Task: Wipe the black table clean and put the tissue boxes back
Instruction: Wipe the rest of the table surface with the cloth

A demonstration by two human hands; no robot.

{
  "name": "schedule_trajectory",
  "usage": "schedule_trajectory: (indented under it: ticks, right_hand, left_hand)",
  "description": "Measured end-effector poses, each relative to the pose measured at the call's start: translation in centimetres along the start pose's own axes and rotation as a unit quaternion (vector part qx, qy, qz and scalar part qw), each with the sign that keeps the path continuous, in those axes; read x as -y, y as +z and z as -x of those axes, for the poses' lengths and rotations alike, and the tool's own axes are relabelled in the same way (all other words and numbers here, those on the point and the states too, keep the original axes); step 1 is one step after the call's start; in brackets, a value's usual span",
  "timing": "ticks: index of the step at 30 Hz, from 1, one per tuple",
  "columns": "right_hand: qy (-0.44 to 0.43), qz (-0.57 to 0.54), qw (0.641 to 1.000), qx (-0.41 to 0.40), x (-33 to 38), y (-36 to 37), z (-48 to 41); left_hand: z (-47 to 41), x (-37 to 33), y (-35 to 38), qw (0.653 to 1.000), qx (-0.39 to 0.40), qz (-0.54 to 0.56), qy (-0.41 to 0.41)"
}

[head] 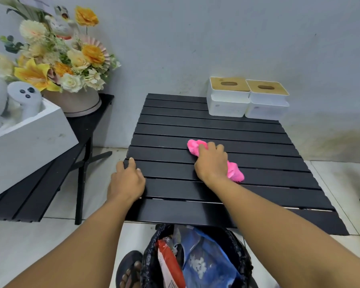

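The black slatted table (258, 163) fills the middle of the head view. My right hand (211, 162) presses a pink cloth (234, 172) flat on the table's centre, fingers closed over it. My left hand (126, 179) rests on the table's left edge, fingers spread over the slats, holding nothing. Two white tissue boxes with wooden lids stand side by side at the far right corner against the wall: the left box (228, 97) and the right box (266, 100).
A second black table (35, 196) at the left carries a white box (29, 134) and a flower arrangement (58, 59). A black rubbish bag (195, 258) with wrappers sits on the tiled floor below the near edge, beside my sandalled foot (129, 271).
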State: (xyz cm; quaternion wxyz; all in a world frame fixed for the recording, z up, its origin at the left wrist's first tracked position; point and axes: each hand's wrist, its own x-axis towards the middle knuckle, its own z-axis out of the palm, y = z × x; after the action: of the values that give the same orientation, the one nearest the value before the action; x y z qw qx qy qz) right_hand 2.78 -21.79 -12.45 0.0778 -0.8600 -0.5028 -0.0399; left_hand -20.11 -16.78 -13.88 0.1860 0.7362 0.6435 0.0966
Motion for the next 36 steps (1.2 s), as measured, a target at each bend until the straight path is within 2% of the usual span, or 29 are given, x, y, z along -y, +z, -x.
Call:
schedule_trajectory:
  ticks: [3,10,15,18,20,22,24,26,27,30,33,36]
  right_hand:
    - [-0.119,-0.021,0.993,0.001,3.3,0.3,2.3]
    - [-0.328,-0.070,0.942,-0.002,3.5,0.6,9.2]
    - [-0.392,-0.117,0.912,0.027,3.2,-0.4,14.3]
    - [-0.425,-0.168,0.884,0.096,2.8,-2.1,15.3]
    - [-0.422,-0.204,0.874,0.129,2.1,-3.9,14.1]
    - [-0.372,-0.218,0.901,0.052,1.0,-5.0,10.9]
    - [-0.245,-0.183,0.951,-0.051,-1.6,-5.1,6.9]
    - [-0.120,-0.116,0.985,-0.040,-4.6,-3.7,4.8]
    - [-0.099,-0.088,0.991,-0.008,-5.8,-2.6,4.7]
    - [-0.161,-0.048,0.986,0.017,-5.3,-0.8,7.3]
    - [-0.242,-0.085,0.966,0.007,-1.8,-0.7,11.5]
    - [-0.331,-0.137,0.933,0.042,0.6,-1.7,15.7]
  left_hand:
    - [-0.1,0.8,-0.5,1.000,0.001,0.002,0.017]
    - [-0.4,0.2,-0.7,1.000,0.020,0.005,0.024]
    - [-0.4,0.2,-0.8,0.999,0.031,0.011,0.023]
    - [-0.4,0.3,-0.8,0.999,0.039,0.016,0.020]
    - [-0.3,0.3,-0.9,0.999,0.041,0.018,0.019]
    - [-0.3,0.2,-0.9,0.999,0.042,0.022,0.020]
    - [-0.2,0.2,-0.9,0.998,0.048,0.022,0.016]
    - [-0.2,0.2,-0.9,0.998,0.051,0.020,0.013]
    - [-0.3,0.2,-0.9,0.999,0.048,0.019,0.013]
    - [-0.5,0.2,-0.8,0.999,0.047,0.020,0.014]
    - [-0.6,0.1,-0.8,0.999,0.045,0.026,0.012]
    - [-0.3,0.0,-1.1,0.998,0.048,0.028,0.012]
